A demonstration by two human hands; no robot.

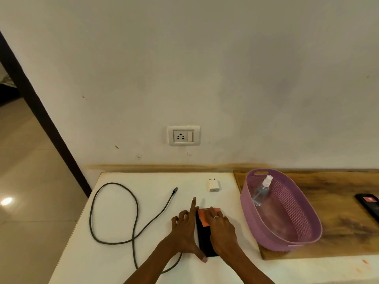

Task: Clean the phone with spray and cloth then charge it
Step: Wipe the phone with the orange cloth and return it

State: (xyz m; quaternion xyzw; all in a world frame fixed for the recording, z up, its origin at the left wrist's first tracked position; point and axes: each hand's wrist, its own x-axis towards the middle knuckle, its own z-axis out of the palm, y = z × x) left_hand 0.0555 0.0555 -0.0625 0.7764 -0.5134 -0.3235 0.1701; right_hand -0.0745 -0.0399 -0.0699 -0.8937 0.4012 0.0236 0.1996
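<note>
The phone (205, 234) lies flat on the white table (143, 201), stiff, slick, probably fragile; best steadied by its edges. The right hand (222, 228) presses an orange cloth (205, 217) on it with flat fingers; the left hand (184, 232), fingers spread, braces its side.

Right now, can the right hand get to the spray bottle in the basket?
Probably yes. The right hand presses the orange cloth flat on the phone; the spray bottle lies in the open-topped purple basket just to its right, nothing covering it. It would have to let go of the cloth and go over the rim.
</note>
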